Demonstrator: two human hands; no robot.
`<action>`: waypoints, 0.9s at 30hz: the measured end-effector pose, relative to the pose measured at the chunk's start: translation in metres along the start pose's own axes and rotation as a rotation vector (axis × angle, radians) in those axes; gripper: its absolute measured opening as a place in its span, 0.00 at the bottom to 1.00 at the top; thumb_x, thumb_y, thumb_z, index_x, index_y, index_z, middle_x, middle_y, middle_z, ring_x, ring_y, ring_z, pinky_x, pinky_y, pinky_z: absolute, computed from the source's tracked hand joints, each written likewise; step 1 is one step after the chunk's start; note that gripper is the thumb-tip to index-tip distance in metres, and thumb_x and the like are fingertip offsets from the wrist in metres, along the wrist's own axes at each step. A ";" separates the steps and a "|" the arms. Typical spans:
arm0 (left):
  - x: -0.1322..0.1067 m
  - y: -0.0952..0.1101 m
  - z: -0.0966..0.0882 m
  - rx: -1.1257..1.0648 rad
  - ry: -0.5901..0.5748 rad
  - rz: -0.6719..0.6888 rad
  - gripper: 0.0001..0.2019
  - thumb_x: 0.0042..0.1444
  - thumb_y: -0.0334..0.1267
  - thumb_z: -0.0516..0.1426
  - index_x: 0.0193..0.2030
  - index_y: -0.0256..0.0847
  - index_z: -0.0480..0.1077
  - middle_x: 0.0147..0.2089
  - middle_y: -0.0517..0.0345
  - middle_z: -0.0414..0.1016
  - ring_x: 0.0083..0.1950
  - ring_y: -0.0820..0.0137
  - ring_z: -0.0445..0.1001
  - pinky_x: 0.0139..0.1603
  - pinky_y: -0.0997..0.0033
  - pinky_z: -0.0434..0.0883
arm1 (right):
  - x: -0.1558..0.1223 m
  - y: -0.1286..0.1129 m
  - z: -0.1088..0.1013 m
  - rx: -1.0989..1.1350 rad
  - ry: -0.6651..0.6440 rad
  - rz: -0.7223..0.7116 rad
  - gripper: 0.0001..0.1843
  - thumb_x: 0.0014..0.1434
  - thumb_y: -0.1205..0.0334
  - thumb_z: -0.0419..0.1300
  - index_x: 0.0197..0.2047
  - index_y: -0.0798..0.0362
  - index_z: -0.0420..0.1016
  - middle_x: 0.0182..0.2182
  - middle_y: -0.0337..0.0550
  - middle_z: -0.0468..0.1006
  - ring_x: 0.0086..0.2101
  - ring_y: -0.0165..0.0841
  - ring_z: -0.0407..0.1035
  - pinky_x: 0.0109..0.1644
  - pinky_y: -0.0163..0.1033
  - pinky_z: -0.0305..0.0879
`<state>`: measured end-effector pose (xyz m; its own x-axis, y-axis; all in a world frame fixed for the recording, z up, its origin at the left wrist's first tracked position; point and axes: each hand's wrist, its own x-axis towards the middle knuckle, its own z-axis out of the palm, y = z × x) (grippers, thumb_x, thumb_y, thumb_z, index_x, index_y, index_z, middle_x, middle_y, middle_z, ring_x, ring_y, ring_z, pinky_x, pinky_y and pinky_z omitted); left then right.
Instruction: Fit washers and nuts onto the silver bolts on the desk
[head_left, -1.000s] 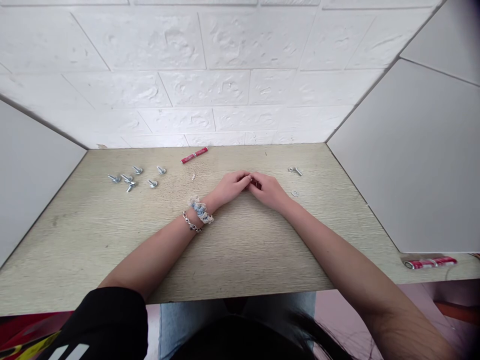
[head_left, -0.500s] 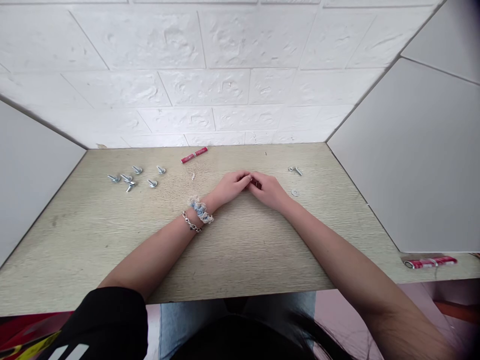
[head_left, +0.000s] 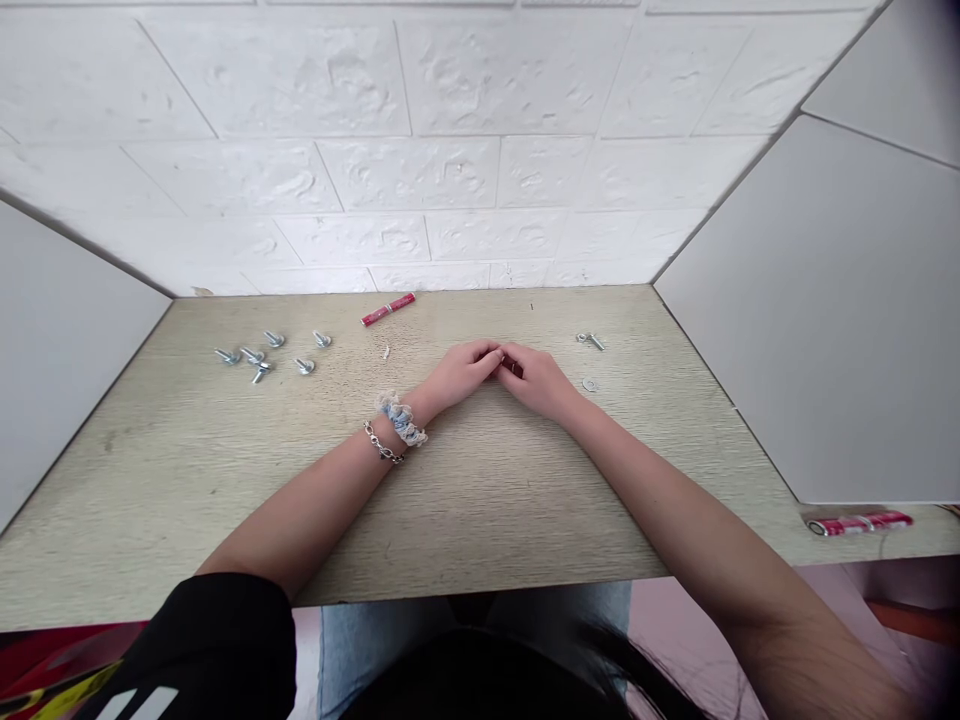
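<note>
My left hand (head_left: 463,376) and my right hand (head_left: 538,382) meet fingertip to fingertip over the middle of the table. Both have their fingers closed and pressed together; whatever they hold is hidden between them. To the left lie several bolts (head_left: 274,340) with washers or nuts on them. On the right are a loose bolt (head_left: 596,342), a small nut or ring (head_left: 581,339) beside it, and a flat washer (head_left: 590,385) nearer to my right hand.
A red tube-like roll (head_left: 388,309) lies near the white brick wall (head_left: 450,180), and a similar red roll (head_left: 862,524) at the right front edge. A white scrap (head_left: 387,352) rests left of my hands. Grey panels (head_left: 825,320) stand on both sides of the wooden table (head_left: 480,520).
</note>
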<state>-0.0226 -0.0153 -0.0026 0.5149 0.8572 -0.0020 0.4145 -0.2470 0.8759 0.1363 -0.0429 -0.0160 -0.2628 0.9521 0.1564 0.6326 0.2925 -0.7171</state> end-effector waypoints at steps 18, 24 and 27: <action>0.001 -0.004 0.000 0.018 0.004 0.016 0.17 0.62 0.41 0.49 0.46 0.37 0.75 0.48 0.53 0.80 0.49 0.65 0.76 0.56 0.65 0.70 | 0.000 0.002 0.001 -0.006 0.007 -0.030 0.08 0.61 0.63 0.53 0.37 0.52 0.72 0.30 0.39 0.75 0.29 0.29 0.64 0.34 0.36 0.57; 0.001 -0.003 0.000 0.025 0.006 0.012 0.17 0.62 0.41 0.48 0.45 0.37 0.75 0.49 0.53 0.80 0.49 0.65 0.76 0.56 0.64 0.70 | 0.000 0.001 0.000 -0.015 0.003 -0.036 0.07 0.61 0.63 0.52 0.37 0.53 0.72 0.31 0.39 0.75 0.30 0.29 0.64 0.35 0.36 0.57; 0.001 -0.003 0.000 0.030 0.005 0.017 0.17 0.62 0.41 0.48 0.45 0.37 0.75 0.48 0.53 0.80 0.49 0.65 0.75 0.56 0.64 0.70 | 0.001 0.001 0.000 -0.018 -0.004 -0.032 0.07 0.60 0.64 0.52 0.36 0.53 0.71 0.30 0.39 0.75 0.30 0.29 0.64 0.36 0.36 0.57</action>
<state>-0.0238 -0.0137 -0.0050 0.5183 0.8551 0.0150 0.4282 -0.2746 0.8609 0.1366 -0.0421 -0.0165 -0.2855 0.9420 0.1764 0.6367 0.3240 -0.6997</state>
